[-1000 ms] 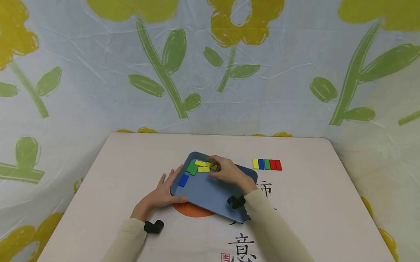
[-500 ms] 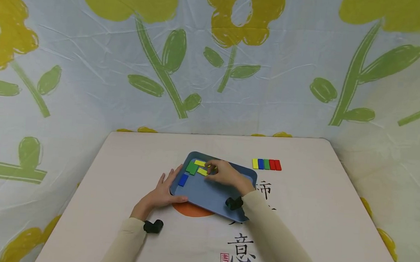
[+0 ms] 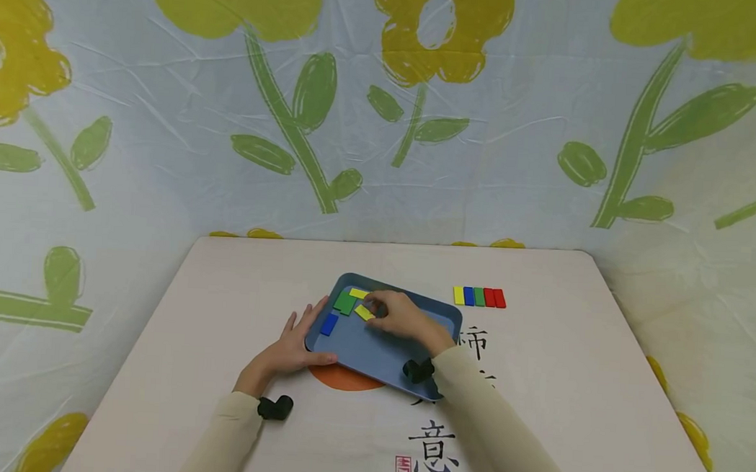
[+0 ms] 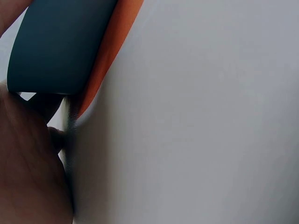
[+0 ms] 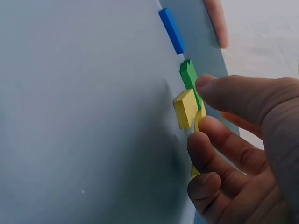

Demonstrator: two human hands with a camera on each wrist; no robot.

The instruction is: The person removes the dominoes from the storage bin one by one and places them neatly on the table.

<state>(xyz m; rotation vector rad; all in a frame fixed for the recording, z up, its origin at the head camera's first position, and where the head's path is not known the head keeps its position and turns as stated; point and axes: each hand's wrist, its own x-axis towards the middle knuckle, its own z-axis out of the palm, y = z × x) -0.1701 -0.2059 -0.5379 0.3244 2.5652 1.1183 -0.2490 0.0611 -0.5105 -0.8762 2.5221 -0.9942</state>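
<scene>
My left hand (image 3: 285,351) rests at the left corner of a blue-grey tray (image 3: 377,351), fingers spread along its side and thumb on the near edge. Over the tray's far part, my right hand (image 3: 405,316) reaches with thumb and fingers bent and apart. A yellow block (image 3: 363,312), also in the right wrist view (image 5: 185,108), lies tilted by the thumb and fingertips. Another yellow block (image 3: 357,293) sits along the far wall, partly behind the fingers. Green blocks (image 3: 344,302) and a blue block (image 3: 329,325) line the tray's left side.
Beyond the tray's right end, a row of yellow, blue, green and red blocks (image 3: 480,297) lies on the pale table cloth (image 3: 571,378). Black characters (image 3: 434,447) and an orange patch (image 3: 346,378) are printed on the cloth. A flowered curtain (image 3: 488,142) hangs behind.
My right hand has shifted slightly left and nearer. The yellow block by its thumb has turned from level to slanted and slid a little nearer. My left hand stays put.
</scene>
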